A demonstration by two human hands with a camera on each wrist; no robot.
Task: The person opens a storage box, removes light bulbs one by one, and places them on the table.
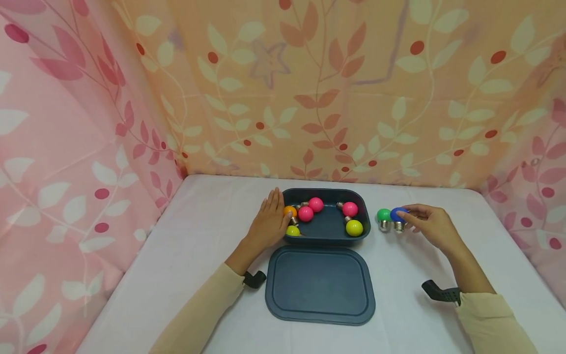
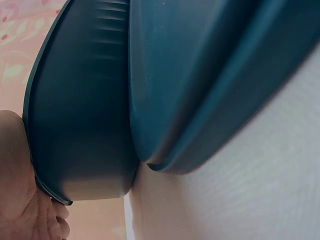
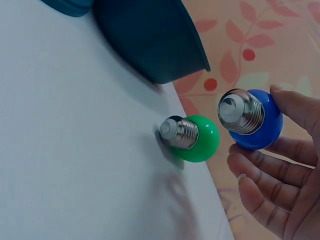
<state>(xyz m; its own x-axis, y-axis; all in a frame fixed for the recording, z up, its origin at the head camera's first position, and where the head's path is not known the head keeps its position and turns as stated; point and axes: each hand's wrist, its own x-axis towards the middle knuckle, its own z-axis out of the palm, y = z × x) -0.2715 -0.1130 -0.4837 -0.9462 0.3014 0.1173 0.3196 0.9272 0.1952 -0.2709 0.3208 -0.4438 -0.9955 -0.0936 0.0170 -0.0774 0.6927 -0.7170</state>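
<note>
At the far left hangs a pink leaf-printed cloth (image 1: 57,147), beside the white table (image 1: 128,295). A tan sleeve (image 1: 201,307) with a black wrist camera (image 1: 255,280) leads to the left hand (image 1: 266,223). Its fingers are straight and grasp nothing; it rests against the left end of the dark blue box (image 1: 329,242), thumb over the rim.

Close to that thumb, inside the box, are an orange bulb (image 1: 289,211) and, nearer, a partly hidden yellow bulb (image 1: 292,230). Two pink bulbs (image 1: 305,214) lie just right of them. The dark blue lid (image 1: 320,285) lies flat on the near side of the box. A purple star outline (image 1: 270,64) is drawn on the far orange cloth (image 1: 300,132), with an angular purple line (image 1: 371,81) farther right. At the box's right end lie a third pink bulb (image 1: 350,209) and, nearer, another yellow bulb (image 1: 354,228).

Right of the box, a green bulb (image 1: 383,215) sits on the table. Just right of it is the blue bulb (image 3: 255,120), pinched by its globe between thumb and fingers of the right hand (image 1: 426,223), metal screw base left exposed. Whether it touches the table I cannot tell.
</note>
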